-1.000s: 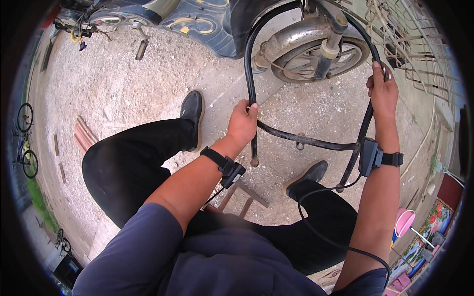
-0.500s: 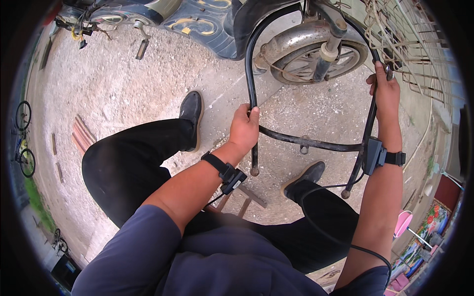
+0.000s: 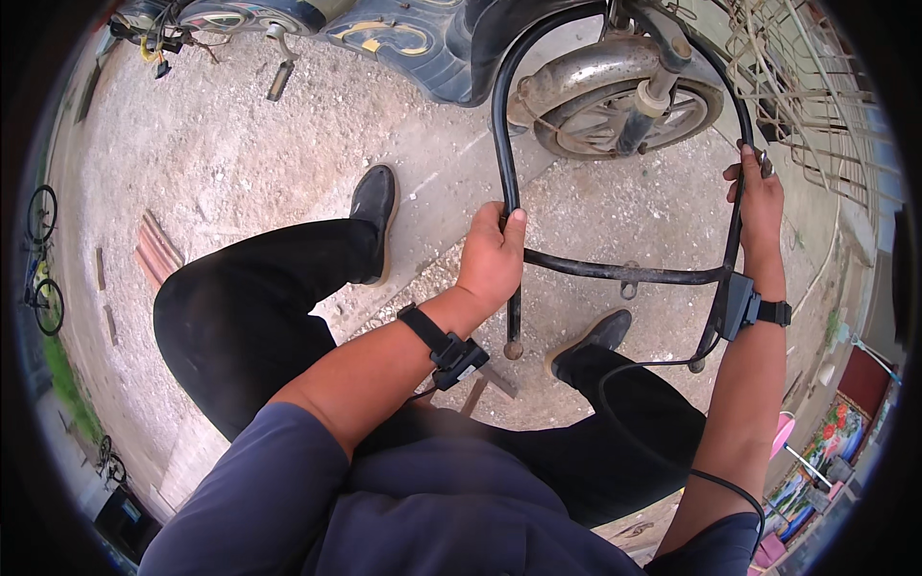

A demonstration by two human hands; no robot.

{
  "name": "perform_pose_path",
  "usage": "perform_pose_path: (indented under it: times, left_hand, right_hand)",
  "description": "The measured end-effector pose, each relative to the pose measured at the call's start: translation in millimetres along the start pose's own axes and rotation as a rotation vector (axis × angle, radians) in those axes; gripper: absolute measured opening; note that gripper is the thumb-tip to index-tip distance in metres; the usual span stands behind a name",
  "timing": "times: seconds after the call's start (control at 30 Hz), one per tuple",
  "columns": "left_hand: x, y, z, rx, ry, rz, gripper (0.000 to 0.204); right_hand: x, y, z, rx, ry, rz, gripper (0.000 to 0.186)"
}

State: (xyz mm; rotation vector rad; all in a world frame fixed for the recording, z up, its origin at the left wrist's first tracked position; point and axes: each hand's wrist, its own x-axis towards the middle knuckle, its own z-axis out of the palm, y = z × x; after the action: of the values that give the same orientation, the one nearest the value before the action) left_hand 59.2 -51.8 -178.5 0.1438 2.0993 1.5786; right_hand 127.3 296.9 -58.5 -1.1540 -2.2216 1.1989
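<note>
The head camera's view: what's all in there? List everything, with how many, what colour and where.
Tubular frame: one, black, in both hands
Scooter: one, blue-grey with yellow pattern, top
Spoked wheel: one, dirty grey, top, right of centre
Wirework: count unclear, rusty tan, upper right
Bars: several, reddish brown, ground at left
Bicycles: at least two, mostly dark, left rim
Round item: one, pink, right rim
Shoes: two, dark grey, ground
Wrist devices: two, black, one per arm
Cable: black, by right forearm
Left hand: one, bare, frame's left side
Right hand: one, bare, frame's right side
Other rim items are too small to name.
</note>
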Motion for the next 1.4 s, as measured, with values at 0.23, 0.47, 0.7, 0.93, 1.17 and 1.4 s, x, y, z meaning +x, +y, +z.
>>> perform_pose_path:
  times: [0.23,0.47,0.7,0.93,1.17,1.4]
  left_hand:
    - [-5.9,14.3,-4.1,-0.023,-0.002,0.026,0.032]
    - [-13.3,29.8,0.4,-0.079,0.005,0.003,0.032]
    - [-2.0,20.3,10.1,-0.069,0.026,0.041,0.032]
    - [27.6,1.0,24.8,-0.012,0.098,0.088,0.035]
    - [109.0,23.8,-1.0,-0.017,0.134,0.061,0.036]
    - [128.6,20.4,-13.2,-0.021,0.158,0.119,0.037]
  right_hand:
    - [9.4,7.3,-1.4,-0.035,-0.011,0.025,0.043]
    - [19.5,-3.5,-4.6,-0.118,-0.039,0.041,0.042]
    - [34.3,10.5,0.2,-0.066,0.016,0.036,0.036]
    - [44.9,11.8,9.4,-0.028,0.025,0.027,0.038]
    - [34.9,17.2,27.4,0.277,0.069,0.135,0.039]
    - [-10.0,21.7,47.4,0.507,0.313,0.185,0.039]
